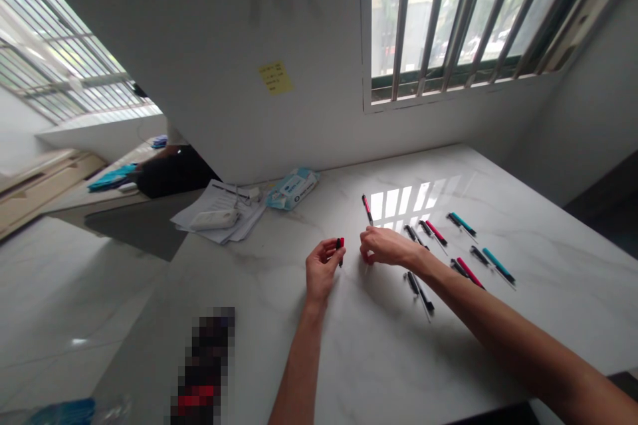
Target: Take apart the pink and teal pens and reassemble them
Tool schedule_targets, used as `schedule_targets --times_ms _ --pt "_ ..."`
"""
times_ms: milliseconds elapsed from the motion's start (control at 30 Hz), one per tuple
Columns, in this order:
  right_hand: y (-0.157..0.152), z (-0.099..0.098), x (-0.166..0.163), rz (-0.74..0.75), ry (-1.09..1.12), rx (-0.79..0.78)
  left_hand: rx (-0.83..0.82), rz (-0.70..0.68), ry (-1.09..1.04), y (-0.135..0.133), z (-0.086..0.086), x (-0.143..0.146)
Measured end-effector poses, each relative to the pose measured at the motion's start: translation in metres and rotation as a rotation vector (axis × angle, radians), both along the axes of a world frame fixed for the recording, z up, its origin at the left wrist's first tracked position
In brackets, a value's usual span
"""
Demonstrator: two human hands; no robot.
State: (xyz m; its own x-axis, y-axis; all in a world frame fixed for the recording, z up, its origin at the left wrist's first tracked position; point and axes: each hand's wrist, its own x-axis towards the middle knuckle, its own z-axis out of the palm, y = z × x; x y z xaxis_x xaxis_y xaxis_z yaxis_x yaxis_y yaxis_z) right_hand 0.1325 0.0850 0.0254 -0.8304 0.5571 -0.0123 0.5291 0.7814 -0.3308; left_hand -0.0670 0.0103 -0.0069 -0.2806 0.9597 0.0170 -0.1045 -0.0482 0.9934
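A small red and black pen part (340, 244) is between the fingers of the left hand (323, 269); these fingers are bent and closed on it, with its dark end pointing down. Just to the right, the right hand (386, 247) has its fingers curled close together, low over the white surface (369, 352). Something reddish shows under these fingertips, but I cannot tell what they have hold of. Directly beyond the right fingers there is a red and black pen (367, 208); whether they touch its near end is not clear.

To the right of the right fingers, and partly behind the forearm, pens in separate pieces lie on the surface: two teal barrels (498, 265), two red barrels (436, 232) and some black parts (421, 291). Farther away, beyond the left fingers and to their left, are a blue packet of wipes (293, 188) and some papers (212, 202).
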Motion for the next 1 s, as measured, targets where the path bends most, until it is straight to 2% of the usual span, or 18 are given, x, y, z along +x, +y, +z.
schedule_targets --times_ms 100,200,267,400,500,767,1000 --pt "-0.001 0.001 0.001 0.033 -0.009 0.01 -0.004 0.004 0.001 0.001 -0.001 0.0" --pt "0.0 0.012 0.005 0.007 0.073 -0.04 -0.003 0.013 -0.005 0.001 0.0 0.0" --pt "0.001 0.023 0.008 -0.063 0.265 -0.104 0.001 0.013 -0.003 0.0 0.001 0.0" --pt "0.003 0.04 0.01 -0.191 0.822 -0.323 -0.001 -0.011 0.025 -0.002 0.004 0.003" --pt "0.004 0.044 0.011 -0.207 1.052 -0.459 -0.009 -0.033 0.042 -0.002 0.004 0.005" --pt "0.005 0.045 0.014 -0.249 1.082 -0.375 -0.014 -0.021 0.049 -0.001 0.004 0.005" --pt "0.008 0.045 0.012 -0.275 1.091 -0.424 -0.012 -0.022 0.048 -0.002 0.004 0.006"
